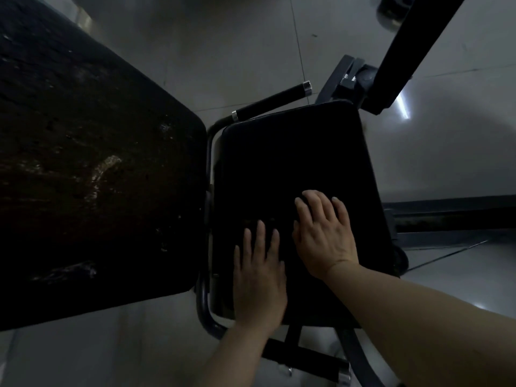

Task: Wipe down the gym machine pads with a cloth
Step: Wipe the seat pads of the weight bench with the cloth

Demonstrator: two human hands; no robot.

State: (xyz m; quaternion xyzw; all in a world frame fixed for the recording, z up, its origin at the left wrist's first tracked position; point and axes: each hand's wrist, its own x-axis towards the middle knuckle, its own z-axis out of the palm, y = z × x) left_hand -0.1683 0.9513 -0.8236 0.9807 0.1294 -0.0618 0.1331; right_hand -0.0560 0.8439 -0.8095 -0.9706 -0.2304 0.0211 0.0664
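Dim view looking steeply down onto a gym machine. Filling the frame from 7 to 11 o'clock: a large black back pad (92, 169), its surface worn and scuffed with pale patches. At centre, just beside that pad's right edge: a smaller black seat pad (293, 152), rectangular with rounded corners. Beneath everything: grey tiled floor (229, 46) with thin grout lines. At 1 o'clock, crossing above the seat pad's far corner: a thick dark frame bar (413, 51). At 12 o'clock, just beyond the seat pad's far edge: a black handle grip (272, 101) with silver end caps. At 6 o'clock, below the seat pad: a second grip (307, 356), partly hidden by the left forearm. Resting flat on the near half of the seat pad, side by side: left hand (259, 277) at 6 o'clock, fingers straight and slightly spread; right hand (324, 233) toward 5 o'clock, fingers spread, palm down. Cannot tell whether a dark cloth lies under the hands; too dark against the pad.
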